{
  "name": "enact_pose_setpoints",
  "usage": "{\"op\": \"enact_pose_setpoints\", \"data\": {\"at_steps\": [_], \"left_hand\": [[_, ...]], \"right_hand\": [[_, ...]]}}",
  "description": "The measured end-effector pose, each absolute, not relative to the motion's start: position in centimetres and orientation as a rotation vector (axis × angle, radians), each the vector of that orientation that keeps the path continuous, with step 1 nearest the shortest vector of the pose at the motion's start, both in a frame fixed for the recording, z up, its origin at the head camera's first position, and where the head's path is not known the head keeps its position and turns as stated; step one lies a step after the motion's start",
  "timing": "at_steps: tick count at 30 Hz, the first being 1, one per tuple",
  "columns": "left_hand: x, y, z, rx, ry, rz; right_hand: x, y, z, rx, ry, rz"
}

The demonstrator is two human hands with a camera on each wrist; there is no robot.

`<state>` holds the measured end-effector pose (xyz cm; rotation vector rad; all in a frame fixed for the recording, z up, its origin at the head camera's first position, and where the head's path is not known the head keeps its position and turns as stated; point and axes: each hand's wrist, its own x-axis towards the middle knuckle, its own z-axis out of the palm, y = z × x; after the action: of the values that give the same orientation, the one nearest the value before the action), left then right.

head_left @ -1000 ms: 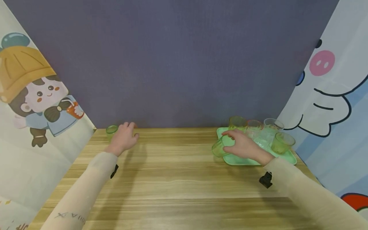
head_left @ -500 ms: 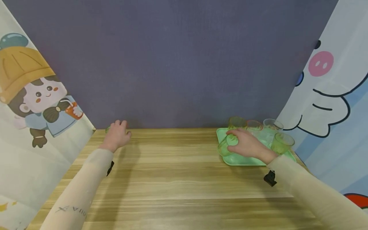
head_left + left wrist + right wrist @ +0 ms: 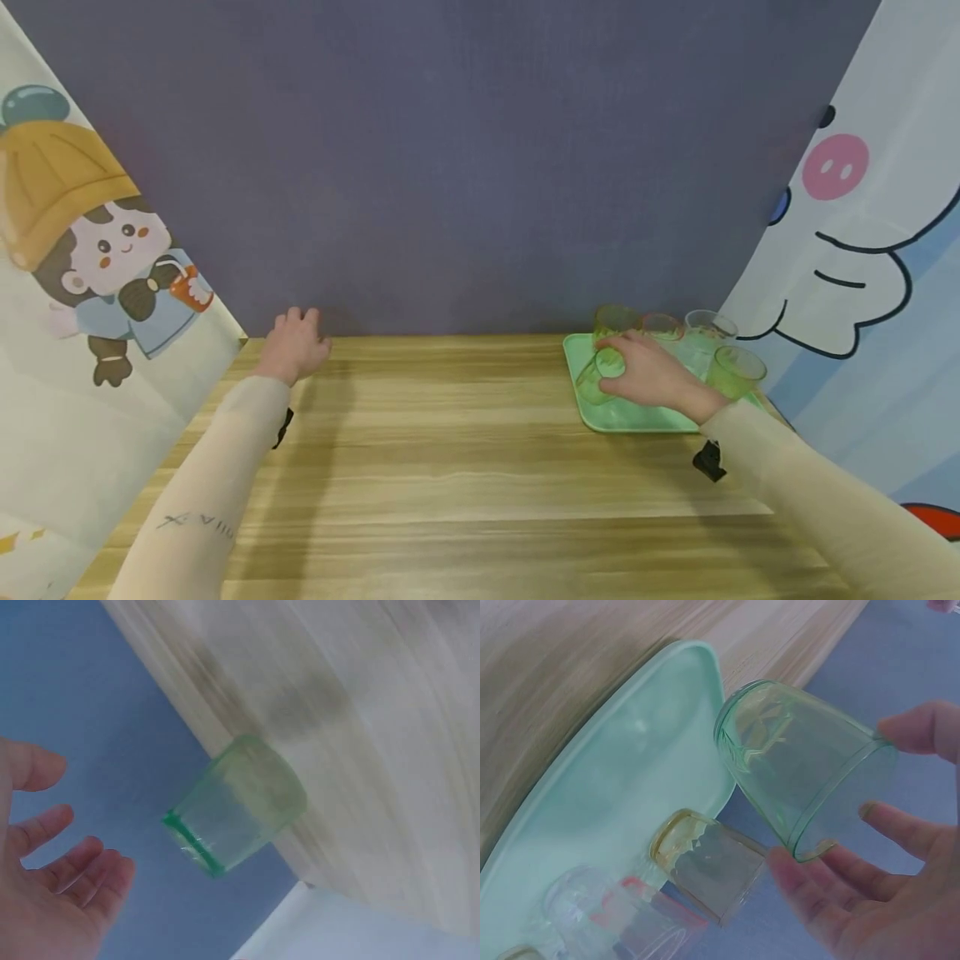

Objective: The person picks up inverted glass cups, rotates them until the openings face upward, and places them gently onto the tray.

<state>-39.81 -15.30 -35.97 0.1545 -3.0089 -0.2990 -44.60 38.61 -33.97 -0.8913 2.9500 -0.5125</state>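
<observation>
My right hand (image 3: 651, 377) grips a clear green cup (image 3: 594, 385) by its rim, thumb on one side and fingers on the other. The cup leans over the left part of a mint-green tray (image 3: 637, 419). In the right wrist view its patterned base (image 3: 750, 724) points away from the fingers. My left hand (image 3: 292, 346) is held over the far left of the table, fingers loosely bent and holding nothing. Another green cup (image 3: 244, 799) stands on the table apart from those fingers in the left wrist view; the left hand hides it in the head view.
On the tray stand a yellow cup (image 3: 615, 317), a red-rimmed cup (image 3: 663, 326), a clear cup (image 3: 711, 327) and a yellow-green cup (image 3: 738, 371). A dark backdrop (image 3: 465, 167) rises behind the wooden table (image 3: 450, 467), with printed cloths on both sides.
My right hand has carried the green cup slightly rightward, from the tray's left edge to over the tray. My left hand has moved left, covering the other green cup in the head view.
</observation>
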Motion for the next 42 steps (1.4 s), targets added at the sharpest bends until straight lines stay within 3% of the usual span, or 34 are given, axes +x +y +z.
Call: {"op": "enact_pose_setpoints", "data": {"at_steps": [12, 42], "left_hand": [[-40.3, -17.0, -36.6, 0.255, -2.958, -0.284], [-39.3, -19.4, -38.9, 0.255, -3.04, -0.307]], "right_hand": [[-45.1, 39.2, -33.8, -0.857, 2.959, -0.469], [-41.3, 39.0, -34.8, -0.767, 2.987, -0.346]]}}
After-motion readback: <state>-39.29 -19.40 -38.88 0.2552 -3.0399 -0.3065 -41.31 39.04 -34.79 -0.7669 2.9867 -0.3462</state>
